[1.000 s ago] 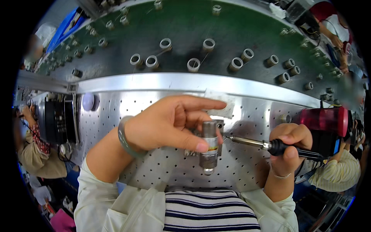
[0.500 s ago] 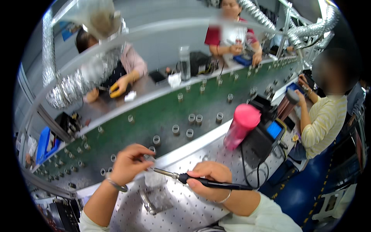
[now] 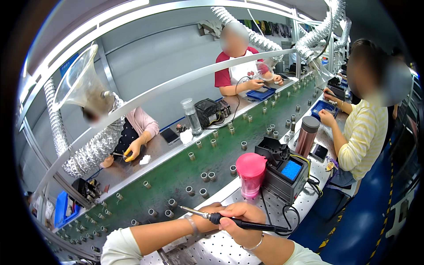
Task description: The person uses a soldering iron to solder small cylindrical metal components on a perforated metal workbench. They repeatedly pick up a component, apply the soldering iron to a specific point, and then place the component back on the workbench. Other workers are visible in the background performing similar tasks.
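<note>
My right hand (image 3: 247, 216) is closed round the black handle of a soldering iron (image 3: 258, 226). Its bare metal tip points left, over the near edge of the green conveyor belt (image 3: 172, 179). Behind the iron, my left hand (image 3: 204, 224) reaches across to the right; its fingers are mostly hidden behind my right hand, so any thing in them is out of sight. Small metal cylinders (image 3: 172, 202) stand on the belt beyond the iron's tip. Below my left forearm, a clear plastic bag (image 3: 181, 256) lies on the perforated metal bench (image 3: 221, 249), partly covered.
A pink-lidded cup (image 3: 251, 170) and a black soldering station (image 3: 282, 185) with a cable stand right of my hands. Beyond them are a brown flask (image 3: 308, 134) and a phone (image 3: 319, 152). Co-workers sit across the belt and to the right. A metal rail (image 3: 176, 84) crosses overhead.
My left hand has moved right, from above the belt edge to behind my right hand. The small ring-like piece at its fingers is no longer visible. The view has tilted up.
</note>
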The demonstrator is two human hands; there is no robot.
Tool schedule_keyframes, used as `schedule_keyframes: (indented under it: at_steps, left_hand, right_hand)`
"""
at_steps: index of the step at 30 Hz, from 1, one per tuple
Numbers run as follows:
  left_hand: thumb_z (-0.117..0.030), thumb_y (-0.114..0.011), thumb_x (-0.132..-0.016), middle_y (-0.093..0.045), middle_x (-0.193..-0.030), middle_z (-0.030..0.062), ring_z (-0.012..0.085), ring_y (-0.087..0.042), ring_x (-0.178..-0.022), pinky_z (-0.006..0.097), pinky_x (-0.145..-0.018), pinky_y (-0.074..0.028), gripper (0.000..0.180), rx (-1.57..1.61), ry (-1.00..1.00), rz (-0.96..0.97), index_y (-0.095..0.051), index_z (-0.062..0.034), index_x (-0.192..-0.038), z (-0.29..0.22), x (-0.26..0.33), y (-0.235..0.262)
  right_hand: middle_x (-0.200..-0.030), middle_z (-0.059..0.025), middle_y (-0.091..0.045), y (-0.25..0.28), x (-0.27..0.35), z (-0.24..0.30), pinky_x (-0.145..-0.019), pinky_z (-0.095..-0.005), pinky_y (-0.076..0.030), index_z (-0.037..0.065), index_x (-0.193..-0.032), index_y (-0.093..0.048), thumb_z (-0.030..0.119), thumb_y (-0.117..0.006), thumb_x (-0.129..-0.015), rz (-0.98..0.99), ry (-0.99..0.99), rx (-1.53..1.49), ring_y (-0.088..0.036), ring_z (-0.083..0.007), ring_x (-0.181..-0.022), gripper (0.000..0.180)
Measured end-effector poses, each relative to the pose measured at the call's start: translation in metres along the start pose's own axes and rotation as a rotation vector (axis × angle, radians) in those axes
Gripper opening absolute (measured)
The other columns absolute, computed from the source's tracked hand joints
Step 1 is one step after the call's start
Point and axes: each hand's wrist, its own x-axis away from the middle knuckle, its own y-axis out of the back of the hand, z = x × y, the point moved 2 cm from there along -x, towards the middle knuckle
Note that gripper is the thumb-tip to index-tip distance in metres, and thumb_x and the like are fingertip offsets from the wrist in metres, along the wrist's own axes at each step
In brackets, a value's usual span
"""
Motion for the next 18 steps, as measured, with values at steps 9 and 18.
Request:
schedule_keyframes:
  at_steps: [9, 18]
  left_hand:
    - [-0.016, -0.063, -0.073, -0.063, -0.09, 0.0141, 0.0227, -0.06, -0.089, 0.033, -0.074, -0.047, 0.03, 0.417, -0.16, -0.211, -0.057, 0.0001, -0.096, -0.054, -0.004, 0.033]
    - [0.0, -0.066, -0.08, -0.063, -0.103, 0.0115, 0.015, -0.061, -0.094, 0.028, -0.084, -0.05, 0.036, 0.582, 0.345, -0.729, -0.056, 0.0025, -0.115, -0.013, 0.17, 0.061]
  right_hand:
    - [-0.076, -0.0117, -0.063, -0.003, -0.004, -0.007, -0.056, -0.0235, -0.05, -0.003, -0.09, -0.058, 0.004, -0.065, -0.082, -0.064, -0.008, 0.006, -0.061, -0.0129, -0.063, 0.013]
    - [-0.069, -0.0092, -0.064, -0.007, -0.002, -0.014, -0.053, -0.0226, -0.045, -0.001, -0.085, -0.061, 0.002, -0.069, -0.076, 0.047, -0.113, 0.124, -0.06, -0.011, -0.059, 0.012]
